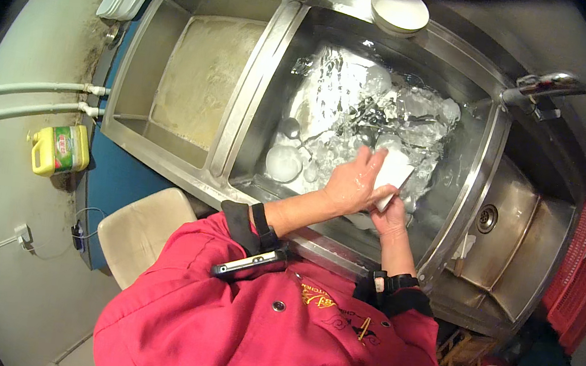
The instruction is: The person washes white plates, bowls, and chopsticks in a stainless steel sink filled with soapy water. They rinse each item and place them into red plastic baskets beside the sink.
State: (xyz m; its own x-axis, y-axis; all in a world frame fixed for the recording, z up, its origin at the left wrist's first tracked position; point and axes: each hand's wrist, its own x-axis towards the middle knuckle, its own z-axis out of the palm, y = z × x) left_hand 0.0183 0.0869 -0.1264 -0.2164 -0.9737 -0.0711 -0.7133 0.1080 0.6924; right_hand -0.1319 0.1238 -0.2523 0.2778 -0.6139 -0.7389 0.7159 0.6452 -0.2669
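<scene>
My left hand (350, 184) grips a small white dish (394, 171) from its left side, fingers spread along it and thumb across its near end. At the lower end of the dish is my right hand (392, 217), holding it from below, its fingers partly hidden. Both hands are wet and over the water-filled middle basin (453, 219) of a steel sink. Under the rippling water, a round white bowl (283, 163) lies left of my hands, with a dark spoon-like utensil (290, 126) just beyond. Glare and ripples blur the other submerged pieces.
Cloudy water fills the left basin (206, 84). A white bowl stack (400, 15) stands on the back rim, left of the faucet (560, 84). The right basin (520, 211) has a drain. A red plastic basket (572, 277) stands far right; a stool (142, 225) is at left.
</scene>
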